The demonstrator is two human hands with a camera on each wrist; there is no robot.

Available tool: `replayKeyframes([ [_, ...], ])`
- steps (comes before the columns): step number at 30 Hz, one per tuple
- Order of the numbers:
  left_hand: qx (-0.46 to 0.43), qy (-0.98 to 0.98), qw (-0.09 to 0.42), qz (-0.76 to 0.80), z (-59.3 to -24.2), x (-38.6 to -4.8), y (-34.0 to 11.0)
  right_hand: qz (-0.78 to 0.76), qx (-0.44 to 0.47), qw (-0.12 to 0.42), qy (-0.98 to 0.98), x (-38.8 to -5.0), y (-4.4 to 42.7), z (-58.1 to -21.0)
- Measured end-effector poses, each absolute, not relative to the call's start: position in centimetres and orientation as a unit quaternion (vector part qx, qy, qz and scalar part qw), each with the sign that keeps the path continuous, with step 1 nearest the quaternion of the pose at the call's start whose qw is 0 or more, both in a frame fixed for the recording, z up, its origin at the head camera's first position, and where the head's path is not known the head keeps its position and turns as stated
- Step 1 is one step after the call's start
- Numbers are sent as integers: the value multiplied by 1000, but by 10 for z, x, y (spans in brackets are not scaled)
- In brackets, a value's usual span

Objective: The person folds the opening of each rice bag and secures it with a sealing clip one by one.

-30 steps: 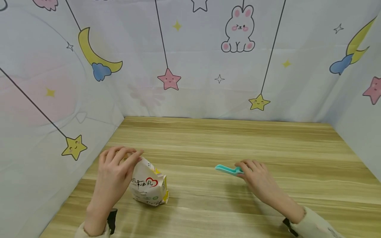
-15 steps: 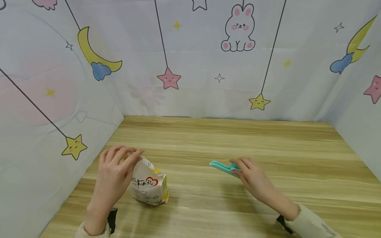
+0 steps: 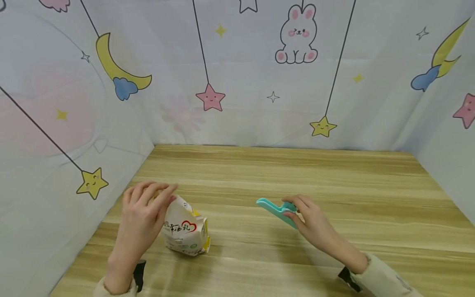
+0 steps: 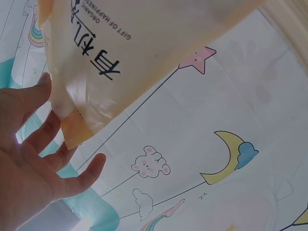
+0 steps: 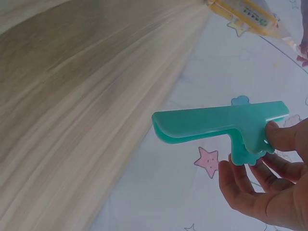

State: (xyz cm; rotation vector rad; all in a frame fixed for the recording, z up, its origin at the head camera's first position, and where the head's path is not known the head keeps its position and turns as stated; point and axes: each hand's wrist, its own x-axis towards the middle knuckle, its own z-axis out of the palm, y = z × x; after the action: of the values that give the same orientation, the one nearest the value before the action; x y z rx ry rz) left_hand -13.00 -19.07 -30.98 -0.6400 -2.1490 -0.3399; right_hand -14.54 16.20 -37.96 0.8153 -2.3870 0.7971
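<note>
A white and yellow bag (image 3: 182, 231) with a red heart and dark lettering stands on the left of the table. My left hand (image 3: 142, 214) pinches its top corner; in the left wrist view thumb and fingers of the left hand (image 4: 53, 159) meet at the edge of the bag (image 4: 120, 53). To the right, my right hand (image 3: 315, 222) holds a turquoise clip (image 3: 276, 210) above the table by its handle. The right wrist view shows the clip (image 5: 207, 120) with its long bars together, between thumb and fingers of the right hand (image 5: 269, 178).
The wood-grain table (image 3: 259, 173) is bounded at the back and sides by white cloth (image 3: 245, 62) printed with stars, moons and a rabbit. A gap of bare tabletop lies between the bag and the clip.
My right hand has moved left with the clip, whose free end has come nearer the bag and now tilts up more. My left hand and the bag have stayed in place.
</note>
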Motion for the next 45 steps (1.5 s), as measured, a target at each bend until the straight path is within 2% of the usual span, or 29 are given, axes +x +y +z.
replayKeyframes([
  [4,-254,-856,428,-138,-310,-130,-191,313,284,222,-879,-144,159,-377],
  [15,-231,-836,468,-168,-313,-131,-189,361,280,201,-867,-143,151,-375],
  [22,-215,-836,471,-180,-314,-132,-188,387,268,178,-864,-143,147,-373],
  [45,-212,-835,473,-185,-316,-133,-191,426,281,176,-842,-151,119,-356],
])
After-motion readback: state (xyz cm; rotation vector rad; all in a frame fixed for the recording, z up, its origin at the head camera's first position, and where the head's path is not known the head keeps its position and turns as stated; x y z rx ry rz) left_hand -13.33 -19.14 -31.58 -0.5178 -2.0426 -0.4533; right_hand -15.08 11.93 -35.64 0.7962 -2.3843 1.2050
